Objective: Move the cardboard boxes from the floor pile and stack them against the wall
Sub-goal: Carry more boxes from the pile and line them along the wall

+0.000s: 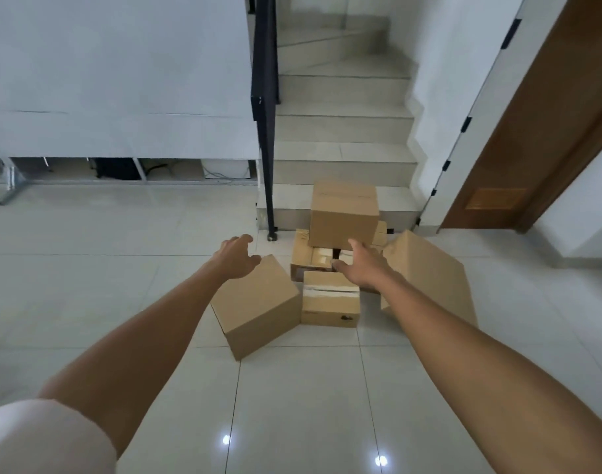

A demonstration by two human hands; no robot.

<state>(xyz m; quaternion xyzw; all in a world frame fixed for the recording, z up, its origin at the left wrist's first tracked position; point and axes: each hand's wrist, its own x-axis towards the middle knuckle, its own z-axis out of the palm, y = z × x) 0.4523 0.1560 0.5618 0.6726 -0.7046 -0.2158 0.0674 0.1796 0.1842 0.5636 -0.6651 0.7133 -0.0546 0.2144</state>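
Glossy white tiled floor. Cardboard boxes piled at foot of staircase, beside black railing post. Brown door at right. Left grip and right grip released, fingers spread, extended toward pile.

Brown cardboard boxes (five) piled on floor

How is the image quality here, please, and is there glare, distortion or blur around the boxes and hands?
Head view: two glare spots on the glossy floor near the bottom edge; head view: wide-angle distortion tilts the door at right; head view: the cardboard boxes, left hand and right hand are sharp and evenly lit, while the sleeve at bottom left is blurred.
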